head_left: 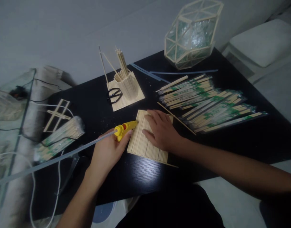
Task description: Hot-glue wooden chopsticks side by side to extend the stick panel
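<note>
A yellow glue gun (123, 129) is gripped in my left hand (107, 150), a long translucent glue stick (71, 152) trailing out of its back toward the left. Its nozzle meets the left edge of a flat panel of wooden sticks (147, 142) laid side by side on the dark table. Over the panel's upper right part rests my right hand (161, 129), fingers spread and lying flat on the sticks. A thin stick runs along the panel's near edge and pokes out past its right corner.
Behind the panel, a stick holder (130, 87) full of sticks stands on a square base beside black scissors (114, 95). Wrapped chopsticks (214, 107) lie to the right. A geometric stick frame (190, 34) stands at the back; a bagged chopstick bundle (61, 137) and a white cable (58, 180) are left.
</note>
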A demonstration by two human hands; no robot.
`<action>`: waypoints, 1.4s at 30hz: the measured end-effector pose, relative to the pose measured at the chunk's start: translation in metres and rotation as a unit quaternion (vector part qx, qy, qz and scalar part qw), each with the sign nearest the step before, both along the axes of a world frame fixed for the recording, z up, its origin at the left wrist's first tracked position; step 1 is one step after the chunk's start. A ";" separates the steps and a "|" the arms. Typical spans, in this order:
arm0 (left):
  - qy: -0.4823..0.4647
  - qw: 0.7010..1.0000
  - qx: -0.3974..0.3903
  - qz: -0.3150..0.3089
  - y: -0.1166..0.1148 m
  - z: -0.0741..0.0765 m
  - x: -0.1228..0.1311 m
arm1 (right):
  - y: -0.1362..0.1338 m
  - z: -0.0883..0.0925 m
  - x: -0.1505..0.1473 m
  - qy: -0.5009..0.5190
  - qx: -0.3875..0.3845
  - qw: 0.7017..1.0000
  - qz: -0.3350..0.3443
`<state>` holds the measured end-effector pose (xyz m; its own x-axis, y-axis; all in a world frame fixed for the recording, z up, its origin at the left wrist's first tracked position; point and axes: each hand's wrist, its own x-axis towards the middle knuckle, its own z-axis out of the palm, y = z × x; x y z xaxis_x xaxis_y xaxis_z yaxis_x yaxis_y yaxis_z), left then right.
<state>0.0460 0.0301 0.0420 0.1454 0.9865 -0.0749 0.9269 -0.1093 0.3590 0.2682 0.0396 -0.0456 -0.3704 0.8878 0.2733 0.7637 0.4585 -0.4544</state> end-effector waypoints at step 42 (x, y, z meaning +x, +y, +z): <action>0.004 1.000 -0.002 0.012 0.025 -0.002 0.013 | 0.000 0.003 0.000 -0.002 -0.001 1.000 0.002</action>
<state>0.0595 0.0554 0.0404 0.1208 0.9894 -0.0807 0.9320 -0.0851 0.3523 0.2679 0.0393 -0.0423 -0.3757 0.8864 0.2704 0.7635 0.4614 -0.4518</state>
